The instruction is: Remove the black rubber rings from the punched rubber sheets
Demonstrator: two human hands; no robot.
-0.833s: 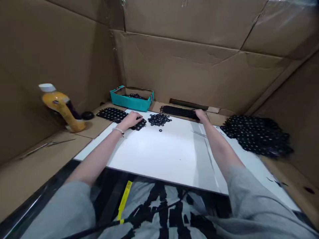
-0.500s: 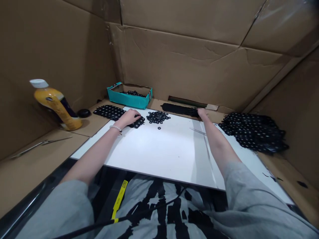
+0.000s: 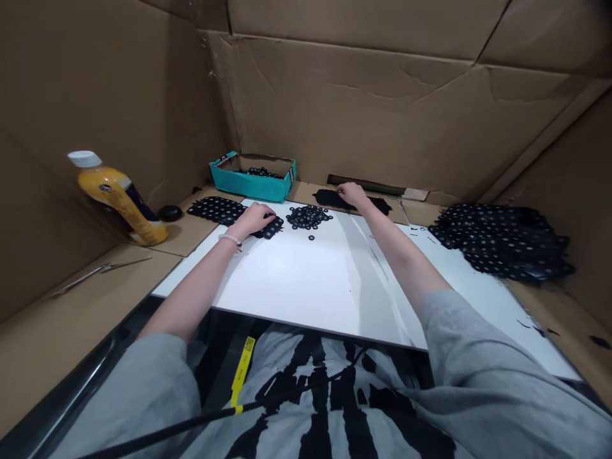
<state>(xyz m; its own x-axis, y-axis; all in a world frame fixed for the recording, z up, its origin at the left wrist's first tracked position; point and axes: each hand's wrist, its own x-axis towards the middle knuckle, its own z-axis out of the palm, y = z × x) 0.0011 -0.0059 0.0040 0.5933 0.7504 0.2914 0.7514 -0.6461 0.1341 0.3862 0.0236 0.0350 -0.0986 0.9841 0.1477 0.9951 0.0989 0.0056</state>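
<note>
1. Far L: yellow bottle (image 3: pixel 122 201) w/ white cap, leaning a bit; black round item (image 3: pixel 170 213) just beside it, on cardboard. Thin metal tool (image 3: pixel 100 271) lies nearer me, L edge.
2. Dotted black sheet (image 3: pixel 213 209), far L, partly on cardboard, partly on the white surface (image 3: pixel 287 274).
3. My L hand (image 3: pixel 253 220) rests over the R end of that sheet, bracelet (image 3: pixel 230 238) on wrist. Fingers bent, thumb tip close to index; can't tell if they're pinching the sheet.
4. Teal box (image 3: pixel 253 185), open top, far side behind my L hand; small black rings (image 3: pixel 261 173) inside.
5. Ring heap (image 3: pixel 307 217) on the white surface, just R of L hand; one loose ring (image 3: pixel 312 238) sits nearer me, apart from the heap.
6. Long black piece (image 3: pixel 327 197), far side, on cardboard, R of the box, approx. parallel to the back wall.
7. My R hand (image 3: pixel 354 194) is over the middle of the black piece. Fingers curled, tips bunched; can't tell if they've got a pinch on it.
8. Far R: big pile of dotted black sheets (image 3: pixel 502 242), overlapping the white surface's edge. Few black scraps (image 3: pixel 539 331) lie nearer me.
</note>
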